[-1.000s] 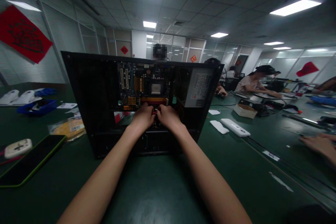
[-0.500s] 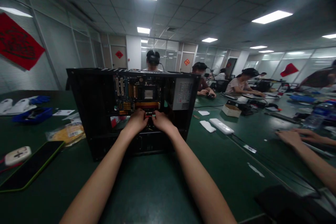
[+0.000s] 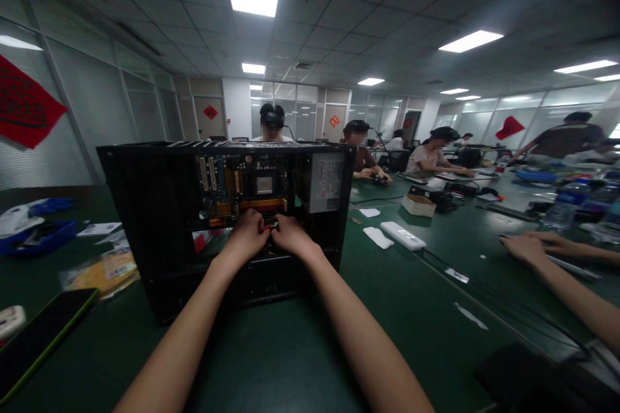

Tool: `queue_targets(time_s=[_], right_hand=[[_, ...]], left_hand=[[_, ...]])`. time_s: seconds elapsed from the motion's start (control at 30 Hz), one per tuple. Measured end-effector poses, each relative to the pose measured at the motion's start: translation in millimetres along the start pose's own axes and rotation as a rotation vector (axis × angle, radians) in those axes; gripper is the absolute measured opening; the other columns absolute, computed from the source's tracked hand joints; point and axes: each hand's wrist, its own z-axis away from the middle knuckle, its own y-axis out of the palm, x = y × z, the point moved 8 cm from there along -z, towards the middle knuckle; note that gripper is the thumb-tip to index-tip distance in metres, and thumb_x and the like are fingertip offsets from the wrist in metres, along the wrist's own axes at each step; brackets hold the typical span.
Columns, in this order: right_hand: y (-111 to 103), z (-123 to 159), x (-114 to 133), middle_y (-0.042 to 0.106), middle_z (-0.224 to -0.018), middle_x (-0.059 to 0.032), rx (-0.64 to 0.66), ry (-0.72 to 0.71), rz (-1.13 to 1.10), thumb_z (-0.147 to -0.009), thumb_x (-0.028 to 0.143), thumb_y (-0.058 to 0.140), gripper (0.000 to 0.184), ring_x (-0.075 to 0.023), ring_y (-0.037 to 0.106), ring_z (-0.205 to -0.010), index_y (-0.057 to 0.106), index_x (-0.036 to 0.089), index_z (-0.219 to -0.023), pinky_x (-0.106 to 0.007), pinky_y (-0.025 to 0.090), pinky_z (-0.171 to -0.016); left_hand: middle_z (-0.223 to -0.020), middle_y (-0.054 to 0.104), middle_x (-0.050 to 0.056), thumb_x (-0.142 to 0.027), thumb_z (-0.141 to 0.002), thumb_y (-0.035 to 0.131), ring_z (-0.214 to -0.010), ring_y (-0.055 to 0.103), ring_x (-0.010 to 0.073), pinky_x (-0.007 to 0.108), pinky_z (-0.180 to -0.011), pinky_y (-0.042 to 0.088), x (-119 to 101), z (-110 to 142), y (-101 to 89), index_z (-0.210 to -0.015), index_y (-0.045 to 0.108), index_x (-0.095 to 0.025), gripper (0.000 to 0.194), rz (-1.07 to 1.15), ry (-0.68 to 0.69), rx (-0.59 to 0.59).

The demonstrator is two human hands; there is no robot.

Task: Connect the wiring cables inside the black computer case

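Left arm: enters from the bottom edge, left of centre, and slants up and rightward; the left hand [image 3: 248, 237] is bent at the wrist, knuckles up, fingers curled inward.
Right arm: rises from the bottom edge, right of centre, slanting up and leftward; the right hand [image 3: 292, 237] mirrors the other, knuckles up, fingertips pointing in.
Fingertips: the two hands nearly meet around a small red piece [image 3: 266, 228]; the fingers hide the contact, so I cannot tell whether either hand is clamped on it.
Case: an open black metal computer case [image 3: 271, 287] stands upright left of centre in the frame, its open side facing the camera.
Inside: a dark circuit board with orange and yellow slots [image 3: 242, 184] fills the upper middle; a grey boxy power supply with a printed label [image 3: 327, 182] sits at upper right.
In the way: both hands cover the board's lower edge; the case blocks part of a person in a dark headset [image 3: 272, 117] behind it.
Lower left: a black phone with a green rim [image 3: 48, 329] and a clear plastic bag with yellow contents [image 3: 104, 274].
Right of case: a white rounded oblong device [image 3: 403, 236] and an open cardboard box [image 3: 418, 205].
Right edge: a co-worker's hands [image 3: 526, 249], well apart from the case.
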Motion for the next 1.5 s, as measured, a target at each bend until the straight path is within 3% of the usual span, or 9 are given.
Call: queue_targets(time_s=[0.17, 0.3, 0.47, 0.7, 0.87, 1.03, 1.2, 1.37, 1.5], right_hand=[[-8, 1, 10, 0.071, -0.120, -0.0112, -0.081, -0.088, -0.078, -0.087, 0.012, 0.053, 0.039, -0.0208, 0.065, -0.113, 0.064, 0.017, -0.124, -0.027, 0.047, -0.094], [-11, 2, 18, 0.073, -0.119, -0.0062, -0.086, -0.192, -0.230, -0.084, 0.007, 0.054, 0.039, -0.0173, 0.065, -0.113, 0.070, 0.019, -0.117, -0.025, 0.045, -0.100], [-17, -3, 9, 0.074, -0.115, -0.0073, -0.142, -0.120, -0.392, -0.082, 0.006, 0.054, 0.040, -0.0176, 0.067, -0.109, 0.073, 0.016, -0.116, -0.027, 0.048, -0.098], [-21, -3, 9, 0.075, -0.110, -0.0056, -0.171, -0.108, -0.506, -0.081, 0.006, 0.054, 0.039, -0.0165, 0.069, -0.103, 0.073, 0.016, -0.114, -0.027, 0.051, -0.095], [-18, -2, 10, 0.074, -0.113, -0.0054, -0.116, -0.122, -0.562, -0.089, 0.023, 0.059, 0.031, -0.0188, 0.070, -0.099, 0.072, 0.017, -0.116, -0.029, 0.055, -0.088], [-14, -4, 7, 0.073, -0.116, -0.0061, -0.097, -0.152, -0.552, -0.088, 0.023, 0.062, 0.030, -0.0199, 0.070, -0.098, 0.073, 0.019, -0.116, -0.032, 0.055, -0.088], [-17, -4, 8, 0.074, -0.110, -0.0073, -0.127, -0.202, -0.513, -0.085, 0.020, 0.061, 0.026, -0.0199, 0.067, -0.107, 0.072, 0.017, -0.109, -0.034, 0.049, -0.098], [-4, -11, -11, 0.073, -0.089, -0.0029, -0.127, -0.023, -0.627, -0.084, 0.023, 0.062, 0.032, -0.0159, 0.070, -0.079, 0.059, 0.016, -0.116, -0.028, 0.054, -0.074], [4, -15, -24, 0.072, -0.085, -0.0033, -0.131, 0.076, -0.573, -0.086, 0.023, 0.063, 0.018, -0.0143, 0.069, -0.071, 0.062, 0.016, -0.103, -0.022, 0.051, -0.064]], left_hand=[[-0.093, 0.063, 0.007, -0.017, -0.079, 0.060, -0.090, 0.061, 0.0222, 0.032, -0.079, 0.046, 9, -3, 4.6, -0.082, 0.057, -0.019, 0.005, 0.036, -0.016, -0.022], [-0.102, 0.069, 0.010, -0.016, -0.077, 0.063, -0.100, 0.065, 0.0242, 0.033, -0.086, 0.048, 14, -4, 1.4, -0.096, 0.063, -0.016, 0.019, 0.127, -0.060, -0.041], [-0.116, 0.073, 0.010, -0.029, -0.079, 0.066, -0.105, 0.069, 0.0241, 0.033, -0.090, 0.052, 29, -8, -5.8, -0.113, 0.068, -0.016, 0.036, 0.387, -0.204, -0.042], [-0.104, 0.078, 0.009, -0.031, -0.082, 0.059, -0.105, 0.070, 0.0285, 0.037, -0.091, 0.054, 50, -10, -0.5, -0.100, 0.078, -0.015, 0.030, 0.561, -0.263, -0.062], [-0.113, 0.076, 0.012, -0.034, -0.081, 0.063, -0.105, 0.070, 0.0280, 0.038, -0.091, 0.055, 66, -10, 4.4, -0.106, 0.077, -0.012, 0.036, 0.789, -0.300, -0.168], [-0.109, 0.077, 0.012, -0.033, -0.080, 0.065, -0.104, 0.071, 0.0277, 0.037, -0.090, 0.056, 71, -9, 1.7, -0.102, 0.079, -0.014, 0.033, 0.739, -0.350, -0.210], [-0.102, 0.079, 0.009, -0.026, -0.082, 0.057, -0.103, 0.071, 0.0266, 0.037, -0.091, 0.054, 55, -7, -0.9, -0.098, 0.079, -0.014, 0.029, 0.641, -0.314, -0.083], [-0.106, 0.078, 0.006, -0.013, -0.080, 0.049, -0.104, 0.070, 0.0240, 0.034, -0.096, 0.051, 40, -5, -3.1, -0.102, 0.078, -0.017, 0.036, 0.542, -0.271, 0.011], [-0.113, 0.076, 0.007, -0.011, -0.079, 0.052, -0.107, 0.069, 0.0242, 0.034, -0.099, 0.049, 35, -5, 5.0, -0.106, 0.077, -0.016, 0.037, 0.406, -0.214, 0.104]])
